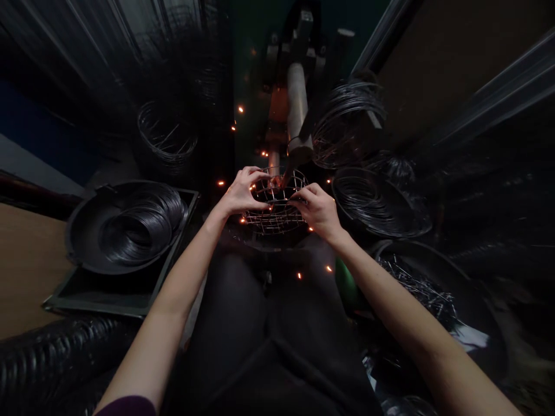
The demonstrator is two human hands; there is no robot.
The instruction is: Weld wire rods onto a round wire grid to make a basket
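Note:
A round wire basket is between my hands, directly in front of the spot welder's cylindrical arm. My left hand grips the basket's left side, thumb and fingers curved around its wires. On the right, my right hand pinches the rim wire between thumb and fingers. The welder's lower electrode meets the wires inside the basket, where an orange glow shows. Sparks fly out around both hands. The exact contact point is partly hidden by the wires and fingers.
At left, a black basin holds wire rings on a green-edged tray. Another basin with wire rings stands at right, and below it a basin of short wire pieces. Wire bundles lie beside the welder.

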